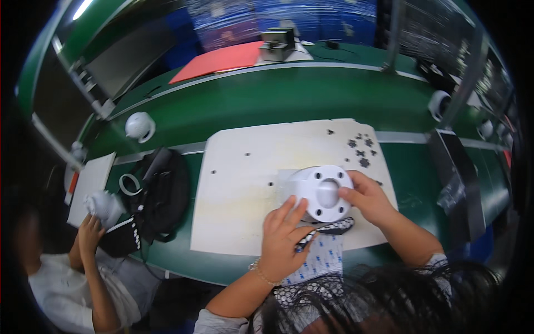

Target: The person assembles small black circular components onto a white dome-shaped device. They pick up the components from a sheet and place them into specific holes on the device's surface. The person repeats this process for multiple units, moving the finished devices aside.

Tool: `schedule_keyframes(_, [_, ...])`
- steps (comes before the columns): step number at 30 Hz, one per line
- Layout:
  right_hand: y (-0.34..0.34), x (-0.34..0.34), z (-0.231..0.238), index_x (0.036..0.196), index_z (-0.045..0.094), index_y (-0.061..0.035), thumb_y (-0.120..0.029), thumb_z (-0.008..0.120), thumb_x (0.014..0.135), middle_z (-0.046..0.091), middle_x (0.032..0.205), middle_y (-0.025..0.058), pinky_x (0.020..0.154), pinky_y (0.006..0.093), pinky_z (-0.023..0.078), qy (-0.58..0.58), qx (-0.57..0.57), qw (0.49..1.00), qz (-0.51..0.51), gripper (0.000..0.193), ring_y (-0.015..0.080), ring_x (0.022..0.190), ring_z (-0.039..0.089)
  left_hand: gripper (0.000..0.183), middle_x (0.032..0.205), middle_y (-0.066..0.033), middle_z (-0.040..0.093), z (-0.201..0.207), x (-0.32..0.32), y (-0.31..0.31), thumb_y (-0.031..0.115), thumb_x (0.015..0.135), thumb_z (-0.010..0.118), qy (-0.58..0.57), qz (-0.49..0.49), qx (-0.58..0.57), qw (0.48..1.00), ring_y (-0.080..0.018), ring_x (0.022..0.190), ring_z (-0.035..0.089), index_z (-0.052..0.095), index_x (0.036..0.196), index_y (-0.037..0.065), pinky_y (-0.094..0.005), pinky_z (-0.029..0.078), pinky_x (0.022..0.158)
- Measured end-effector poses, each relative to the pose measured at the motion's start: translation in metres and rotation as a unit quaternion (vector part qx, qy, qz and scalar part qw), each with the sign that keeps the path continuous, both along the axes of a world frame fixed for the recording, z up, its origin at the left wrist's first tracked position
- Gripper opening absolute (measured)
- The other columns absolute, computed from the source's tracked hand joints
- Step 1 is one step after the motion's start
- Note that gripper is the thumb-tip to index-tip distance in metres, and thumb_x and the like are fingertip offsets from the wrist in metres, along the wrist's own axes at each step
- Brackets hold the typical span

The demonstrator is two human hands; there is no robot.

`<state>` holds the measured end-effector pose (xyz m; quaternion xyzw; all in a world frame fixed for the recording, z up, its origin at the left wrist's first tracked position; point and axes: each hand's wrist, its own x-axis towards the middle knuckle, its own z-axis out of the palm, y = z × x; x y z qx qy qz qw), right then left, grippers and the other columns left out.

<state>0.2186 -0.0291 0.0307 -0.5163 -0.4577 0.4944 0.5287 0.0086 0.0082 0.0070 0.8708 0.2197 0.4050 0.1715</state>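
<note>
A single view comes from a wide fisheye camera worn on the person's head, looking steeply down and forward over the green tabletop [261, 106], near enough that the person's own hair fills the lower edge and both forearms rise from it toward the white sheet [245, 189] at centre. The lens bends the tabletop's far edge into an arc and darkens the corners. At the left rim it also takes in a second person [67, 278] seated alongside.

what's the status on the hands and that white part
Left hand and right hand both gripping white round part. Part on beige board. Small black pieces lie beyond, apart.
</note>
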Motion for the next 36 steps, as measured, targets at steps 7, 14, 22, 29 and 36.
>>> schedule_keyframes(7, [0.055,0.067,0.020,0.096,0.057,-0.0019,-0.013,0.052,0.083,0.057,0.081,-0.0005,0.066,0.0211,0.043,0.088,0.072,0.986,-0.125,0.018,0.0074,0.073,0.054,0.019,0.113,-0.0154,0.055,0.029,-0.008,0.019,0.009,0.075,0.065,-0.102,-0.045,-0.293,0.950,-0.0263,0.103,0.053,0.061,0.091,-0.001,-0.0317,0.041,0.086])
schedule_keyframes(14, [0.144,0.168,-0.053,0.092,0.060,-0.0009,-0.012,0.051,0.079,0.057,0.094,0.0098,0.073,0.0337,0.046,-0.734,0.098,0.614,-0.273,0.019,0.0259,0.087,0.054,0.020,0.084,-0.0129,0.060,-0.004,0.000,0.050,0.017,0.081,0.059,-0.098,-0.019,-0.352,0.931,-0.0203,0.076,0.057,0.059,0.091,-0.002,-0.0271,0.044,0.069])
schedule_keyframes(22, [0.130,0.160,-0.043,0.101,0.058,-0.0038,-0.012,0.052,0.076,0.056,0.104,0.0136,0.082,0.0388,0.043,-0.685,-0.137,0.680,-0.222,0.027,0.0300,0.101,0.050,0.019,0.080,-0.0109,0.059,-0.010,0.002,0.055,0.017,0.081,0.059,-0.110,-0.038,-0.352,0.929,-0.0180,0.068,0.054,0.059,0.089,-0.001,-0.0273,0.042,0.061])
schedule_keyframes(29, [0.007,-0.063,0.112,0.101,0.058,-0.0048,-0.008,0.053,0.070,0.057,0.103,0.0160,0.081,0.0363,0.042,-0.492,0.184,0.770,0.362,0.032,0.0312,0.092,0.055,0.018,0.073,-0.0028,0.058,-0.018,-0.008,0.052,0.016,0.080,0.062,-0.151,0.019,-0.417,0.896,-0.0068,0.066,0.049,0.059,0.090,0.000,-0.0227,0.042,0.058])
schedule_keyframes(36, [-0.087,-0.038,0.047,0.101,0.058,-0.0046,-0.008,0.054,0.069,0.057,0.103,0.0157,0.081,0.0363,0.042,-0.377,0.190,0.889,0.177,0.032,0.0308,0.092,0.055,0.019,0.078,-0.0010,0.057,-0.025,0.007,0.055,0.015,0.081,0.062,-0.168,-0.010,-0.444,0.880,-0.0058,0.070,0.050,0.058,0.090,-0.001,-0.0202,0.042,0.062])
